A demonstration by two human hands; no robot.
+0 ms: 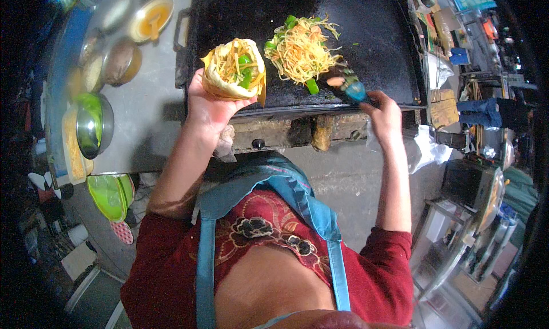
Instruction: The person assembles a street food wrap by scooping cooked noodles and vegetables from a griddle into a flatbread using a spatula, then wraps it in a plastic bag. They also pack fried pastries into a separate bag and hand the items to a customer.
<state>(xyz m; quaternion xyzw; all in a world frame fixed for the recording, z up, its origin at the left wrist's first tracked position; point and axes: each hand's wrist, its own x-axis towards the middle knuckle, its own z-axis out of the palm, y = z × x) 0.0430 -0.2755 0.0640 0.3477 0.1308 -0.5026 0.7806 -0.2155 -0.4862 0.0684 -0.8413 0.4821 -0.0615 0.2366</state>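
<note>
While left hand (213, 108) cups stuffed bread (223, 87), bowl (132, 30) holds sauce (160, 12)

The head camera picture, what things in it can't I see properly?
All in the head view:
- Left hand: partly hidden behind the stuffed flatbread.
- Filling at the flatbread's bottom: hidden by its wrapper-like sides and upper filling.
- Teal-handled tool in the right hand: blur smears its working end.
- Griddle: far edge cut off by the picture's top.
</note>
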